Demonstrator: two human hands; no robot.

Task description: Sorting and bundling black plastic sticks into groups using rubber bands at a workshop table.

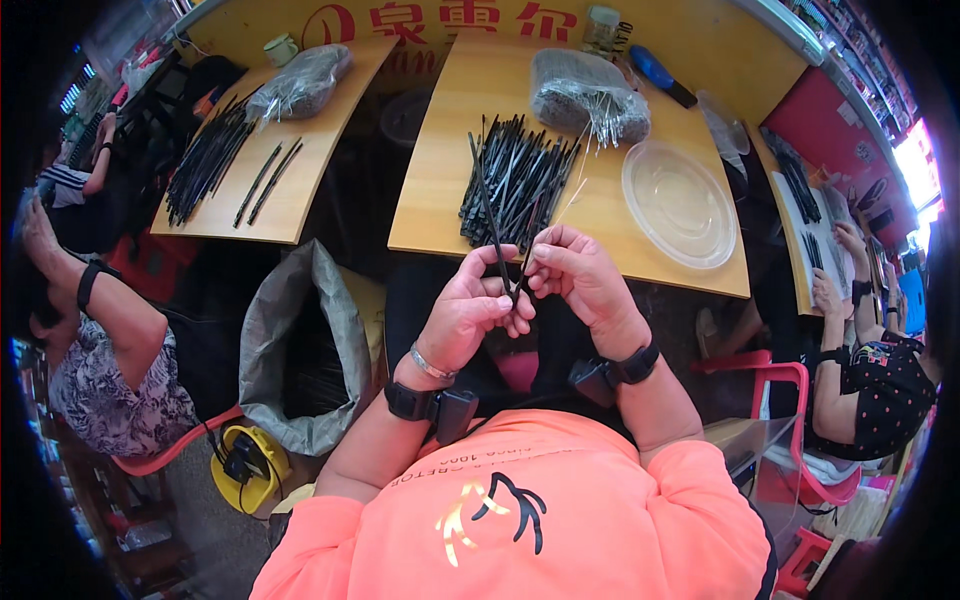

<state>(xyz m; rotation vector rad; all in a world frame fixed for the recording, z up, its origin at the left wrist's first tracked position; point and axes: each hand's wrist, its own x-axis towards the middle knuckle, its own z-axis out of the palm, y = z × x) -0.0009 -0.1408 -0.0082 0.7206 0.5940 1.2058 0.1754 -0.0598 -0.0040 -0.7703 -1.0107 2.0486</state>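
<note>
In front of my chest, at the table's near edge, my two hands meet. My left hand [462,310] is closed on a long, thin black strip [489,205] that slants up over the pile. The fingertips of my right hand [582,278] pinch together beside it, where a dark thin end and a fine pale strand [576,196] show. What exactly the right fingers hold is too small to make out. Just beyond lies a heap of similar black strips [525,170] on the wooden table [430,190]. Both wrists carry dark bands.
A clear bag of thin grey pieces [590,90], a round clear lid [680,205] and a blue-handled tool [655,70] lie on the table. An open grey sack [262,340] stands at my left. People sit at tables on both sides; the left table [285,205] holds more strips.
</note>
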